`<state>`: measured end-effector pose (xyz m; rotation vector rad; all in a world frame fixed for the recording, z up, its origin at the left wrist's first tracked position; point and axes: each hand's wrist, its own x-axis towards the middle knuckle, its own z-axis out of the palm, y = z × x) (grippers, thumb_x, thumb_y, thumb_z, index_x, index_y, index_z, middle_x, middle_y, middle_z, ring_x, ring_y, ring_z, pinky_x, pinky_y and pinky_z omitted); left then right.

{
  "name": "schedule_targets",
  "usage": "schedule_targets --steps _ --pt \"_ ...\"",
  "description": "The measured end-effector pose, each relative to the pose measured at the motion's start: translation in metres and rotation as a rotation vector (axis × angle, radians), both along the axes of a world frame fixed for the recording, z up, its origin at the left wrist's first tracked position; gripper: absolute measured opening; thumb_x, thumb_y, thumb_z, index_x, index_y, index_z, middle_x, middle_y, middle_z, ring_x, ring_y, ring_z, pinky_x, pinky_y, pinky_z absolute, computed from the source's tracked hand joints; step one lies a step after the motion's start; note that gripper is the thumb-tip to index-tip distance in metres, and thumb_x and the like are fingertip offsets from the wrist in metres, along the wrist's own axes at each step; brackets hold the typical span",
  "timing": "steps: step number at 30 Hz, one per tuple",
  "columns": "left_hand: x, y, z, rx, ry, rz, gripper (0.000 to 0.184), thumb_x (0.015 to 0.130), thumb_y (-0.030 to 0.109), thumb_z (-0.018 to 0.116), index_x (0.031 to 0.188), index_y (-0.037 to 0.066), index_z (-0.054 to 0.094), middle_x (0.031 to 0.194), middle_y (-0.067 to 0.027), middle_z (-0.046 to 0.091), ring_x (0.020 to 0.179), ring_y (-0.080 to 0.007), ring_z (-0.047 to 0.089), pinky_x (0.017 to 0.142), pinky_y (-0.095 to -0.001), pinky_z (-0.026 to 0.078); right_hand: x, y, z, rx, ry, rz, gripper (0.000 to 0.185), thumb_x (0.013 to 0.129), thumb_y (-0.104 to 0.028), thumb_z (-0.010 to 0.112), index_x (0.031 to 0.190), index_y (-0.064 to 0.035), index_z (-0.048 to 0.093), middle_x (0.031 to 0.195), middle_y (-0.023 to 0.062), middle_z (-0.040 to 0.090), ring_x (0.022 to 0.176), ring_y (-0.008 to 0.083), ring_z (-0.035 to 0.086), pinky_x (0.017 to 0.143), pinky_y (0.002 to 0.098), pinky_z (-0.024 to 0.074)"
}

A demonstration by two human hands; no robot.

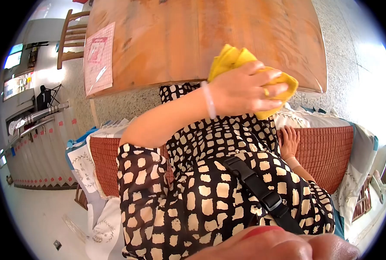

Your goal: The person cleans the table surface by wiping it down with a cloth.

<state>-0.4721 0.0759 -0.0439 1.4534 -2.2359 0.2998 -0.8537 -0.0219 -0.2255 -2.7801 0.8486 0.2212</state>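
My left hand (245, 91) is closed around a folded yellow cloth (230, 60), with a ring on one finger and a pale bracelet at the wrist. The cloth sticks out past the fingers on both sides, over the near edge of the wooden table (167, 43) and partly above my lap. Beside my right thigh, my right hand (290, 141) lies flat on the reddish-brown woven seat mat (325, 151), its fingers spread and holding nothing.
A pink gridded sheet (100, 60) lies at the table's left end under a clear cover. Beyond that end stands a wooden chair (74, 39). Patterned seat covers (357, 160) drape over the seat's ends. A black folding stool (48, 96) stands farther left.
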Motion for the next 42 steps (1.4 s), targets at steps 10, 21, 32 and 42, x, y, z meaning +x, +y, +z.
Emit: schedule_targets --steps 10,21,32,42 --pt "0.072 0.162 -0.005 -0.032 -0.229 0.546 0.041 0.077 0.020 0.068 0.114 0.038 0.062 0.128 0.0061 0.053 0.116 -0.0198 0.052 0.095 -0.0342 0.040 -0.009 -0.007 -0.016 -0.046 0.019 0.037 0.039 0.090 -0.026 0.055 0.128 -0.0155 0.051 0.135 0.0054 0.048 0.133 0.0264 0.036 0.115 0.0495 0.0150" --pt "0.142 0.299 -0.047 -0.181 -0.252 0.961 0.063 0.066 0.012 0.080 0.119 0.019 0.048 0.131 -0.0110 0.046 0.117 -0.0331 0.047 0.095 -0.0453 0.039 -0.003 -0.005 -0.008 -0.068 0.038 0.046 0.039 0.091 -0.026 0.054 0.128 -0.0161 0.051 0.135 0.0038 0.049 0.133 0.0245 0.037 0.115 0.0475 0.0144" --pt "0.168 0.282 0.043 -0.549 0.693 1.370 0.067 0.075 0.016 0.079 0.132 0.003 0.047 0.128 -0.0159 0.054 0.113 -0.0298 0.056 0.096 -0.0409 0.045 -0.008 -0.010 -0.014 -0.045 0.037 0.058 0.038 0.091 -0.026 0.054 0.127 -0.0152 0.051 0.135 0.0051 0.049 0.133 0.0248 0.037 0.116 0.0479 0.0147" --pt "0.276 0.239 0.007 0.225 0.277 1.621 0.079 0.081 0.070 0.052 0.136 0.014 0.047 0.135 -0.0204 0.050 0.123 -0.0390 0.049 0.102 -0.0465 0.039 -0.009 -0.007 -0.008 -0.041 0.073 0.043 0.041 0.089 -0.024 0.055 0.129 -0.0150 0.050 0.137 0.0052 0.047 0.135 0.0249 0.035 0.116 0.0482 0.0134"
